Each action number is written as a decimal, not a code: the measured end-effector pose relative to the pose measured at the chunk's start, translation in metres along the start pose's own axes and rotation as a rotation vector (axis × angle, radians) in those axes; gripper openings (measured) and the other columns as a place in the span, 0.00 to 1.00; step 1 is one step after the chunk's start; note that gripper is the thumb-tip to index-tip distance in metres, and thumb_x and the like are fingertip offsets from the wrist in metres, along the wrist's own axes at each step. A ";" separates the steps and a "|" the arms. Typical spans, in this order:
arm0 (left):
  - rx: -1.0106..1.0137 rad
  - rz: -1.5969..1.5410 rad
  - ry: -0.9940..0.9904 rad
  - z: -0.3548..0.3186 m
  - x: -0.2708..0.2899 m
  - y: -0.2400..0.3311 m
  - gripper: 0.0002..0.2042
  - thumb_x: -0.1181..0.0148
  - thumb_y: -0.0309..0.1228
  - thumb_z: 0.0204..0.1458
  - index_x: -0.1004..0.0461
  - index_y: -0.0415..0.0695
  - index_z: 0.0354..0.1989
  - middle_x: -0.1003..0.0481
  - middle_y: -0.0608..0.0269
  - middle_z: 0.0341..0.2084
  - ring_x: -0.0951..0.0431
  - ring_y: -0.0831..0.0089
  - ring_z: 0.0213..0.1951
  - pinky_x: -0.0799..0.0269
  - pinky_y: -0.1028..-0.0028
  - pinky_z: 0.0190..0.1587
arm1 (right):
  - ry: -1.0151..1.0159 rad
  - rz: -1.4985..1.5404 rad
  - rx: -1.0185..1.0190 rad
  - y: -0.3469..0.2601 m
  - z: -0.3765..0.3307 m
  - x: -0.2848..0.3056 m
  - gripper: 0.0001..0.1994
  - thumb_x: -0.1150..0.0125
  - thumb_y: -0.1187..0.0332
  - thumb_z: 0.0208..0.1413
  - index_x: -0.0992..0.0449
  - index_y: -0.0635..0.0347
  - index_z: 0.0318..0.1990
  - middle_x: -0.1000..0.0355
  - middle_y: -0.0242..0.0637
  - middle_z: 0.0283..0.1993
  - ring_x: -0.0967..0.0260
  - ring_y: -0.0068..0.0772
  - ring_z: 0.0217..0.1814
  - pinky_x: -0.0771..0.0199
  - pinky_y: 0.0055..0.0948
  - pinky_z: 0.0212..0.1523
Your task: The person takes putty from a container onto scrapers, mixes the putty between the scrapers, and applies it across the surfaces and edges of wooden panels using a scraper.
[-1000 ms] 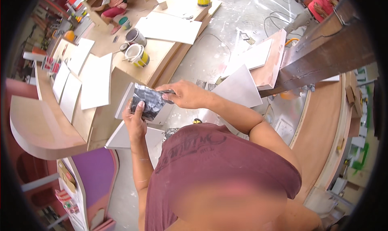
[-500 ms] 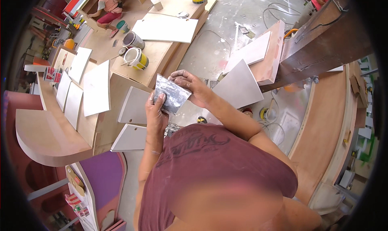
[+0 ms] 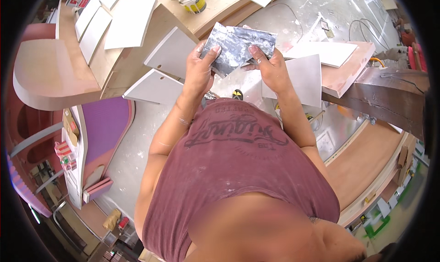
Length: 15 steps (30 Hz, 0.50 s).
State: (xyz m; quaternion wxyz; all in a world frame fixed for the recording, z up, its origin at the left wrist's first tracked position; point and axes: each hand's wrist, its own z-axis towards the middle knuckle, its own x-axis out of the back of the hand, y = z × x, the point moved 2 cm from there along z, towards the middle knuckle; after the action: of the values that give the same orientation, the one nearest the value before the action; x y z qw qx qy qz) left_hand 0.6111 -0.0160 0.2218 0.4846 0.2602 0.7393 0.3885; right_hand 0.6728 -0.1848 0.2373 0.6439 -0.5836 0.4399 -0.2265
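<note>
A grey sheet of sandpaper (image 3: 238,42), smeared with white dust, is stretched between my two hands in front of my chest. My left hand (image 3: 200,72) pinches its left end, thumb on top and fingers underneath. At the right end my right hand (image 3: 274,70) grips it the same way, its thumb pressed on the face. Both thumbs and fingertips are dusted white. Most of the fingers behind the sheet are hidden. Just beyond my left hand stands a pale grey panel (image 3: 173,51) with a small hole, and another grey panel (image 3: 300,76) is beside my right wrist.
White panels (image 3: 133,19) lie on a wooden structure at the left, near a yellow-and-white bucket (image 3: 196,5). At the right are a pinkish wooden board (image 3: 355,67) and a thick brown beam (image 3: 385,88). A curved wooden bench (image 3: 362,161) runs along the lower right.
The sandpaper now spans wider and lies flatter between my hands. My right hand has moved from its upper edge to its right end. The view has also shifted.
</note>
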 end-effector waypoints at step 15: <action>-0.202 0.050 0.067 -0.023 0.023 0.025 0.13 0.40 0.25 0.55 0.27 0.33 0.47 0.24 0.64 0.35 0.25 0.80 0.36 0.28 0.78 0.42 | -0.024 -0.071 0.038 -0.004 0.002 -0.037 0.19 0.43 0.68 0.61 0.31 0.67 0.57 0.25 0.39 0.47 0.26 0.24 0.43 0.19 0.25 0.35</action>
State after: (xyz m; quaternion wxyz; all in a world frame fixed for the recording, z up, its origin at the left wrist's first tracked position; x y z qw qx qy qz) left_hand 0.5809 0.0084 0.2355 0.4736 0.2154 0.7054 0.4814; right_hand 0.6565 -0.1545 0.2520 0.6518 -0.5889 0.4070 -0.2505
